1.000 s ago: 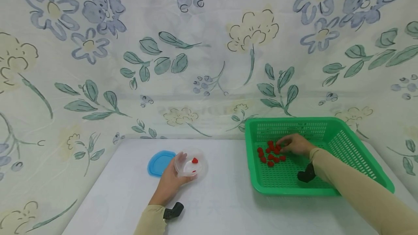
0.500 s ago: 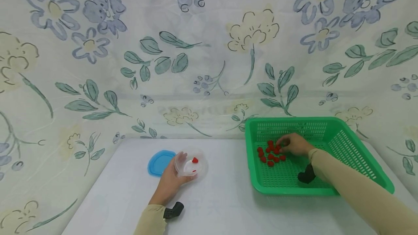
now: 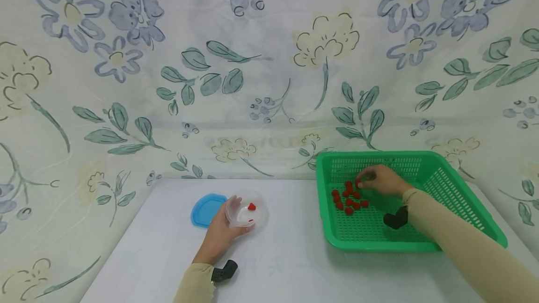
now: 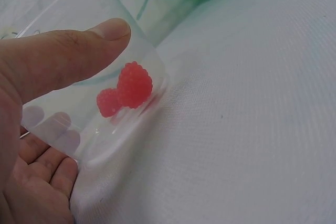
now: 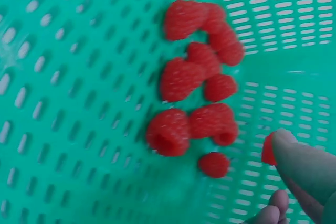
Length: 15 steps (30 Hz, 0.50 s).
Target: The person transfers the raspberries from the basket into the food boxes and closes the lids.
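My left hand (image 3: 223,228) grips a clear plastic tub (image 3: 239,214) around its side, thumb on the near wall. Two red raspberries (image 4: 134,85) show through the tub's wall in the left wrist view. Over in the green basket (image 3: 379,246), my right hand (image 3: 383,181) pinches one raspberry (image 5: 269,149), mostly covered by the thumb and lifted above the basket floor. Several more raspberries (image 5: 181,80) lie in a loose cluster on that floor, to the left of the right hand in the head view.
A blue lid (image 3: 206,210) lies on the white table (image 3: 278,265) just left of the tub. Behind the table hangs a flower-printed cloth (image 3: 278,83). The basket's slotted walls rise around the right hand.
The right hand has risen slightly from the basket floor, with a raspberry now between its fingers. The left hand and the tub have stayed in place.
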Available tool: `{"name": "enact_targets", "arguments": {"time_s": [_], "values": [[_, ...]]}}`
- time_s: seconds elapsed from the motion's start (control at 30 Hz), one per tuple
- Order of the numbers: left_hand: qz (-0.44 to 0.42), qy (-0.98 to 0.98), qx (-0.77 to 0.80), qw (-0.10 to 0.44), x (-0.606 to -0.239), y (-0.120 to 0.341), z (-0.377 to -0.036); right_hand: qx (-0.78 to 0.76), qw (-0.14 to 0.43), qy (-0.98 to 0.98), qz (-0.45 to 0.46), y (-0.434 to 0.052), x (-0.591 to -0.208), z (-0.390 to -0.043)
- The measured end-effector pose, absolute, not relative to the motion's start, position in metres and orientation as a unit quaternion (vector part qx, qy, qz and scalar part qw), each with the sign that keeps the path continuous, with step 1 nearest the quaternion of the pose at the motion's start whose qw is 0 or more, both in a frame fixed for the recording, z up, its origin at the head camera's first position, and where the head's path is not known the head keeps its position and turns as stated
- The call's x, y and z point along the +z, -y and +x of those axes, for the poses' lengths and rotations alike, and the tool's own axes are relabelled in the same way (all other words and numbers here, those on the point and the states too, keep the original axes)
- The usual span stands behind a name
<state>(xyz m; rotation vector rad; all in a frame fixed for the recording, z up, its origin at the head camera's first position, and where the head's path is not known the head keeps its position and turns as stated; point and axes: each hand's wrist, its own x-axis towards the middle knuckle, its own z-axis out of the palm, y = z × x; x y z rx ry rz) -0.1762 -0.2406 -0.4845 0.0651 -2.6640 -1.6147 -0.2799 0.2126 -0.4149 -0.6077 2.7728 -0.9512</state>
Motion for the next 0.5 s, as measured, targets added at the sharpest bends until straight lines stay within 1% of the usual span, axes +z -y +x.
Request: {"name": "enact_targets", "arguments": {"time_s": [0.37, 0.5], "values": [[0.019, 0.856, -0.516, 0.017, -0.484, 0.239, -0.175, -0.329, 0.060, -0.924, -0.185, -0.212, -0.397, -0.266], [0.017, 0.854, -0.520, 0.016, -0.484, 0.240, -0.176, -0.348, 0.063, -0.919, -0.177, -0.211, -0.389, -0.260]]}}
